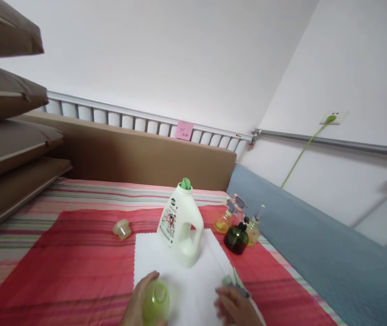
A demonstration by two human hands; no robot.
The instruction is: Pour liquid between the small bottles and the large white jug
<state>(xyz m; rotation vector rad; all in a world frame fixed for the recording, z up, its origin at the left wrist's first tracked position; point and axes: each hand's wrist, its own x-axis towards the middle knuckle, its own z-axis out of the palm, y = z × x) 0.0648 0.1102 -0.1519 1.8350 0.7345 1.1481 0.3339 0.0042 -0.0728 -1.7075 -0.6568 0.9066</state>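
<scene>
My left hand (138,299) is wrapped around a yellow-green see-through bottle (156,304), whose round neck is open and bare at the top. At the right front, my right hand (234,308) is smeared by motion, its fingers loosely curled. Just beyond those fingers shows a grey and light-green spray head (240,288); whether the hand touches it cannot be made out. A large cream jug (182,226) with a handle, a printed label and a green spout stands upright ahead of both hands. Beneath it lies a white cloth (193,290) with scalloped edges.
A yellowish cap (122,229) lies on the red cloth (91,262) at left. Right of the jug stand a dark green pump bottle (236,239), a yellow spray bottle (223,222) and other clear bottles (253,231). Brown cushions (10,136) are stacked at far left; a blue-grey panel (302,240) borders the right.
</scene>
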